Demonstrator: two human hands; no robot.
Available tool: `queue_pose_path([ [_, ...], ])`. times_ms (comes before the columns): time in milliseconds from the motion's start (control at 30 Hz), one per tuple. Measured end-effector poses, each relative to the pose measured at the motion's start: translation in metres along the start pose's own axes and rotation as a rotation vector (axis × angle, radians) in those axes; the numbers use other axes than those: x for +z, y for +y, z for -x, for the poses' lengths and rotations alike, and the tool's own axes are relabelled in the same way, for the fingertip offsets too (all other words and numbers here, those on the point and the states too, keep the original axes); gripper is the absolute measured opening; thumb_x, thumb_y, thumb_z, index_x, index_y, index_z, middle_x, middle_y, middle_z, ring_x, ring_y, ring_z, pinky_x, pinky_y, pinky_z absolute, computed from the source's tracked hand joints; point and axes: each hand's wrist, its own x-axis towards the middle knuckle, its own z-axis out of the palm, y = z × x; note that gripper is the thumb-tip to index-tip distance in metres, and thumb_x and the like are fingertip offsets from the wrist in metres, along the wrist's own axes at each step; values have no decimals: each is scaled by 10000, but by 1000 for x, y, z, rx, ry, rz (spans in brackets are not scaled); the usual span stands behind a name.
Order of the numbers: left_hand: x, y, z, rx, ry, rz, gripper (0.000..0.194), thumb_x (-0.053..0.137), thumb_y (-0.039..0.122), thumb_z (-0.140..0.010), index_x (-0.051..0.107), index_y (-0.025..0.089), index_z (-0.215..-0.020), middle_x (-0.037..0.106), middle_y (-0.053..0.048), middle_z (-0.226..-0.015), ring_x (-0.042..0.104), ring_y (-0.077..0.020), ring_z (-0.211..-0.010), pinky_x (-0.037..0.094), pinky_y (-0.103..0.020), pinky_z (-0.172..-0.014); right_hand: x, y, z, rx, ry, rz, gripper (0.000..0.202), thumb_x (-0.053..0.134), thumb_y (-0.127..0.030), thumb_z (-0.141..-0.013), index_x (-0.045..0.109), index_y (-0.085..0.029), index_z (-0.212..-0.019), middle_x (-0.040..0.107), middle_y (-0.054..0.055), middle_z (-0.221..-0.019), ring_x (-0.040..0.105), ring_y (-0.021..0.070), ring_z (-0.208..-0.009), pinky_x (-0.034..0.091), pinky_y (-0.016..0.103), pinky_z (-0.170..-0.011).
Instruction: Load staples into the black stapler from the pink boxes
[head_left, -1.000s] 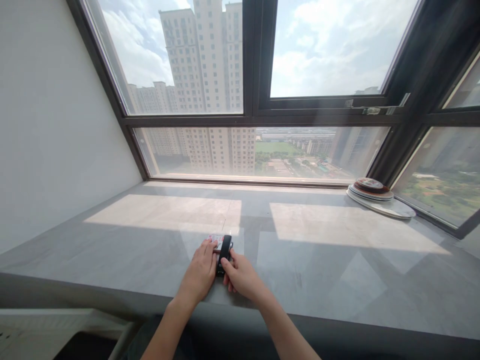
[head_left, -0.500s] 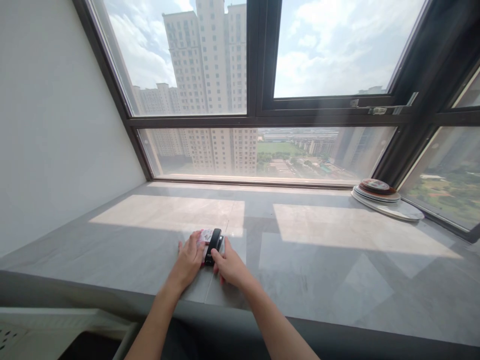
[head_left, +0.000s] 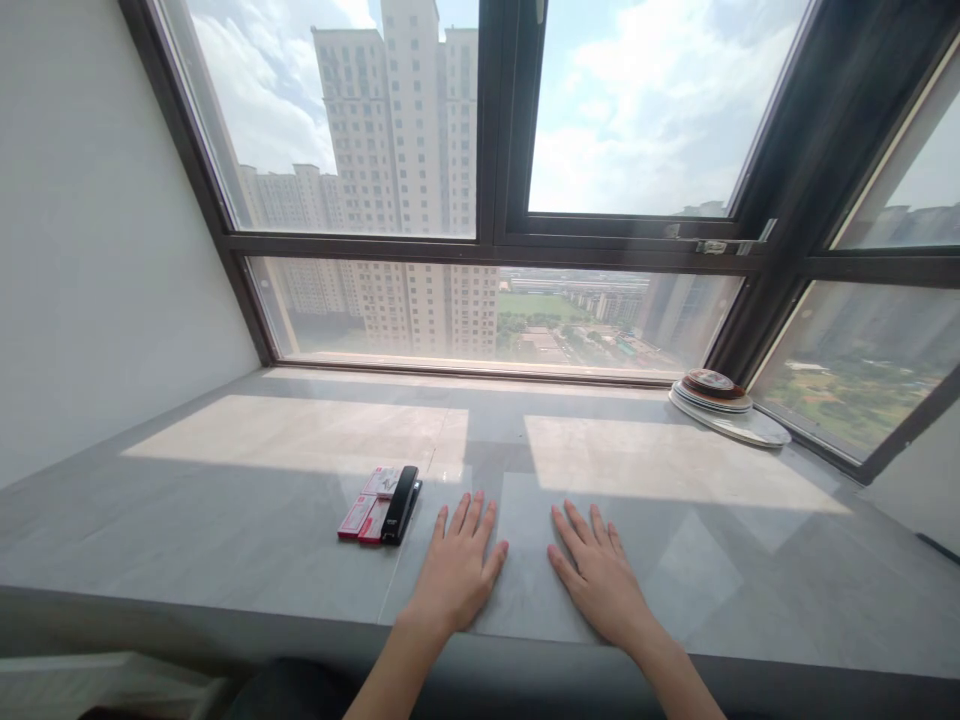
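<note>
A black stapler stands at the right edge of several small red-and-white boxes, left of centre on the grey marble-like sill. My left hand lies palm down on the sill, to the right of the stapler and apart from it, fingers spread and holding nothing. Further right, my right hand also rests flat with its fingers apart and nothing in it. A gap of bare sill separates the two hands.
A stack of plates sits at the far right corner by the window frame. A white wall bounds the left side. The front edge of the sill runs below both wrists. Something pale stands at the lower left.
Both hands have let go of the stapler and boxes and moved right, opening flat on the sill. The view has shifted slightly to the right.
</note>
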Motion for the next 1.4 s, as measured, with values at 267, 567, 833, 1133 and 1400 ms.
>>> queue_pose_path([
  [267, 9, -1, 0, -52, -71, -79, 604, 262, 568, -1017, 285, 329, -1571, 231, -12, -1652, 171, -250, -1535, 151, -547, -1238, 2, -19, 7, 68, -32, 183, 655, 250, -643, -1004, 265, -347, -1588, 151, -12, -1663, 47, 365, -1524, 54, 614, -1190],
  [567, 8, 0, -1, -56, -69, -68, 603, 259, 580, -1017, 314, 322, -1559, 247, -10, -1647, 183, -236, -1532, 160, -533, -1241, -2, -18, 6, 72, -49, 178, 662, 242, -647, -1003, 258, -341, -1590, 143, -14, -1663, 47, 361, -1526, 65, 606, -1193],
  [833, 6, 0, -1, -54, -63, -59, 595, 272, 569, -1018, 319, 322, -1558, 271, -16, -1640, 194, -236, -1529, 162, -532, -1241, -2, -17, 7, 63, -45, 174, 661, 248, -639, -1004, 262, -335, -1590, 151, -3, -1662, 52, 364, -1525, 72, 614, -1190],
  [1133, 5, 1, 0, -54, -66, -46, 585, 282, 563, -1017, 334, 331, -1551, 261, -7, -1643, 199, -247, -1528, 169, -534, -1238, -3, -17, 6, 70, -51, 176, 660, 242, -645, -1003, 268, -340, -1588, 153, -11, -1661, 55, 354, -1527, 77, 603, -1194],
  [1400, 4, 2, 0, -59, -67, -37, 589, 275, 571, -1017, 335, 329, -1550, 265, -6, -1642, 192, -236, -1530, 162, -522, -1242, -4, -19, 7, 84, -64, 178, 659, 246, -644, -1001, 263, -345, -1588, 152, -12, -1663, 45, 356, -1527, 59, 609, -1193],
])
